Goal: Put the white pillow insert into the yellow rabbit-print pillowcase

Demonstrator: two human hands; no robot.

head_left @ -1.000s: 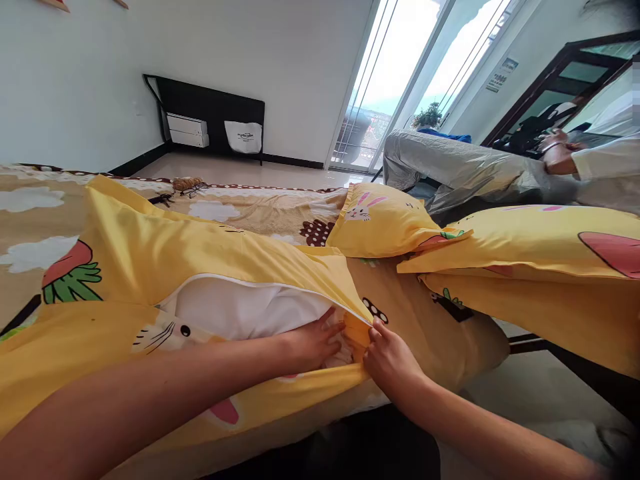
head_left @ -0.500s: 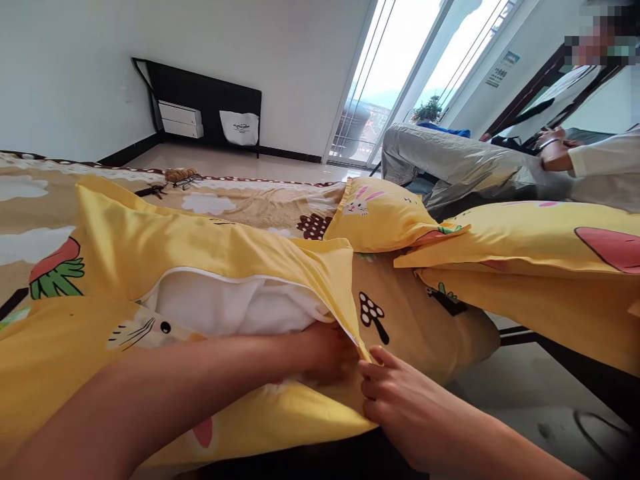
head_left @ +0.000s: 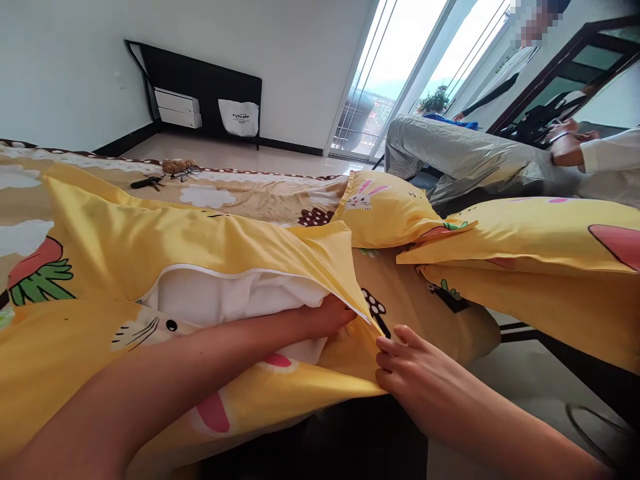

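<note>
A yellow pillowcase with rabbit and carrot prints lies in front of me, its long white-edged opening gaping. White filling or a pillow insert shows through the gap. My left hand reaches inside toward the right end, beside the insert; its fingers are hidden by the cloth, so their grip cannot be made out. My right hand pinches the right end of the opening and holds the cloth taut.
Stuffed yellow cushions and a yellow pillow lie to the right. Hair clips rest on the patterned bedspread. Another person's hand is at the far right, near a grey-covered piece of furniture. A black table stands behind.
My left hand has pushed further into the right end of the pillowcase. My right hand has drawn that end slightly right, and the fabric is stretched more. The view has shifted a little.
</note>
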